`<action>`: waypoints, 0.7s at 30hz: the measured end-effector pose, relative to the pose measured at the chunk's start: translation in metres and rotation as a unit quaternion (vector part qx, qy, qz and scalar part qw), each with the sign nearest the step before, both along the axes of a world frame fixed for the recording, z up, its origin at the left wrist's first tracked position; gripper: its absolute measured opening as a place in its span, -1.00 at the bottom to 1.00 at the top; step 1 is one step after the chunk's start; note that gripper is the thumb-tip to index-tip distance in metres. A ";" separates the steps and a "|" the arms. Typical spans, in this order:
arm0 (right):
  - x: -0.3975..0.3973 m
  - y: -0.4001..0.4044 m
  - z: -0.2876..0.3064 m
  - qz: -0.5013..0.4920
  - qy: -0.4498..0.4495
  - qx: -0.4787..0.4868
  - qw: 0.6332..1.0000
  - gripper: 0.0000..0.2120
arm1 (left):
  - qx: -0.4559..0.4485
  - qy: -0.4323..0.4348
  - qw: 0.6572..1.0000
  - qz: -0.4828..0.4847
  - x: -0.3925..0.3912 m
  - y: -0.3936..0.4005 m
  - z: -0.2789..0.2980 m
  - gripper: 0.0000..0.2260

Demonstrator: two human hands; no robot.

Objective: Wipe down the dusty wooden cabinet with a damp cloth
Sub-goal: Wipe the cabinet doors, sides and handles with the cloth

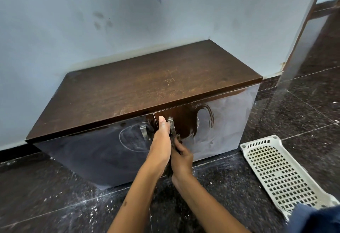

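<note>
A low dark wooden cabinet (pixel 139 83) stands against the wall, with two dusty doors and metal handles. The right door (pixel 220 126) is grey with dust except for a wiped dark patch near its handle (pixel 172 125). My left hand (pixel 161 140) rests on the right door's inner edge by that handle, thumb up. Just below and right of it, my right hand (pixel 181 157) is closed on a small dark cloth (pixel 177 139) pressed against the right door. The left door (pixel 103 148) bears a finger-drawn oval in the dust.
A white perforated plastic tray (pixel 276 174) lies on the dark speckled floor to the right of the cabinet. A pale blue wall (pixel 110 21) is behind it. A doorframe (pixel 303 24) rises at the right. Blue fabric (pixel 316 220) shows at the bottom right corner.
</note>
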State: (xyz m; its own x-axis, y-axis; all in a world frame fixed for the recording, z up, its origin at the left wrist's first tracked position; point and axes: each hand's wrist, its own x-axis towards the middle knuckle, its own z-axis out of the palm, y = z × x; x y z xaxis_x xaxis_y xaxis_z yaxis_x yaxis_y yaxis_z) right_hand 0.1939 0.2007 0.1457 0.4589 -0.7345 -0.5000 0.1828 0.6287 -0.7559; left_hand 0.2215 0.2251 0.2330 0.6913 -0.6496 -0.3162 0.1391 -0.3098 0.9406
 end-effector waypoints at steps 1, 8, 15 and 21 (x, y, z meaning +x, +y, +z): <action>0.000 0.003 0.004 0.020 -0.016 0.036 0.999 -0.71 | 0.015 -0.015 1.000 0.000 0.002 0.000 -0.001 -0.37; -0.015 -0.032 0.041 -0.099 -0.053 0.178 0.978 -0.79 | 0.044 -0.020 0.998 -0.039 0.014 0.003 0.001 -0.31; -0.001 -0.005 0.036 -0.142 -0.013 0.051 0.988 -0.65 | 0.000 0.017 0.999 -0.027 0.016 0.001 0.003 -0.34; -0.010 -0.028 0.017 -0.099 0.014 0.186 0.977 -0.81 | -0.002 0.030 0.999 -0.019 0.015 0.000 0.003 -0.36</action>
State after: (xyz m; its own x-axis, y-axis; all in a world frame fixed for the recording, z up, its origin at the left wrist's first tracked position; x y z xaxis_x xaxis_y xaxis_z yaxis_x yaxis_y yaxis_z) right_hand 0.1837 0.1724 0.1627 0.3085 -0.5722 -0.7599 0.3106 0.8157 -0.4881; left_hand 0.2367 0.2249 0.2364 0.6459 -0.6766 -0.3536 0.1838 -0.3117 0.9322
